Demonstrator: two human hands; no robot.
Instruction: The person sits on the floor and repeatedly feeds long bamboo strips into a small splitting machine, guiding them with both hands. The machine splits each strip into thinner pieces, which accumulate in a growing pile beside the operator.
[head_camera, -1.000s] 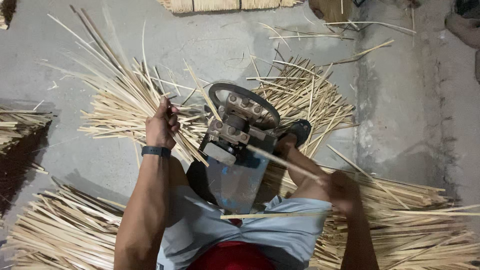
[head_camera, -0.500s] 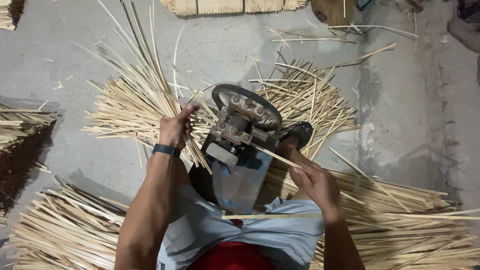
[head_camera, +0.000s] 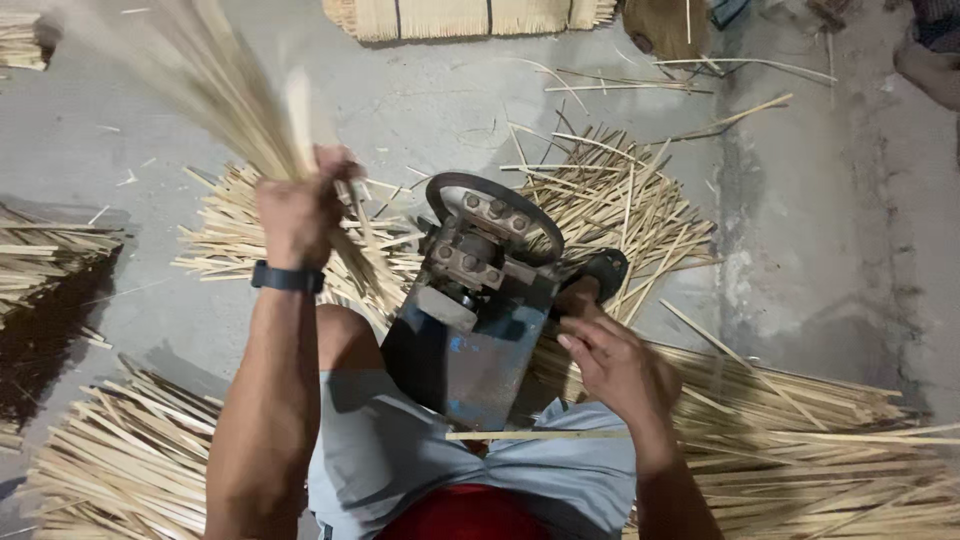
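Left hand (head_camera: 293, 212) grips a bundle of bamboo sticks (head_camera: 215, 85), lifted and blurred; right hand (head_camera: 615, 362), fingers loosely open, rests beside the splitting machine (head_camera: 480, 300).

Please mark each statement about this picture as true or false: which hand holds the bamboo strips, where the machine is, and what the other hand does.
1. The left hand grips a bundle of bamboo strips. True.
2. The left wrist is bare. False: it wears a dark wristband.
3. The metal machine stands between the knees. True.
4. The right hand lifts a bundle too. False: it is low beside the machine, fingers loose, holding no bundle.
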